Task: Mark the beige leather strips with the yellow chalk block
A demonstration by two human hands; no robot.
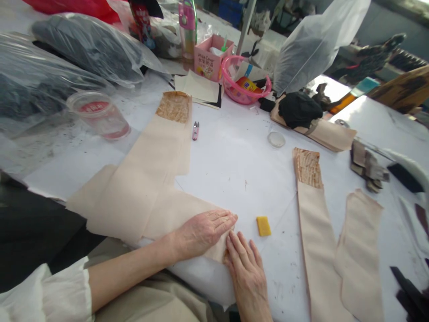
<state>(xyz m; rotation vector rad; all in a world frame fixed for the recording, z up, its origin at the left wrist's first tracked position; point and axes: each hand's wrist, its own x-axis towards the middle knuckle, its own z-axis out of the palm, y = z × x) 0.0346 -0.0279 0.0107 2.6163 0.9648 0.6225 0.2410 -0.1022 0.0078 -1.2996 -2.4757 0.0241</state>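
My left hand (204,230) lies flat with fingers stretched out on the right end of a beige sheet piece (181,205), which looks like thin leather or fabric. Against the same end, my right hand (246,264) rests with its fingers extended, the fingertips close to those of my left hand. Part of that end is hidden under both hands. More beige pieces (134,179) overlap to the left, and a stack there has a brown, wrinkled top end (174,106). A small yellow block (263,226) sits just right of my fingertips.
Pink thread snips (195,131) and a clear round lid (276,139) lie mid-table. Long beige strips (315,232) lie at right. A plastic tub (100,116) stands at left, before bagged bundles (87,44). Behind are a pink basket (244,96) and pink box (208,60).
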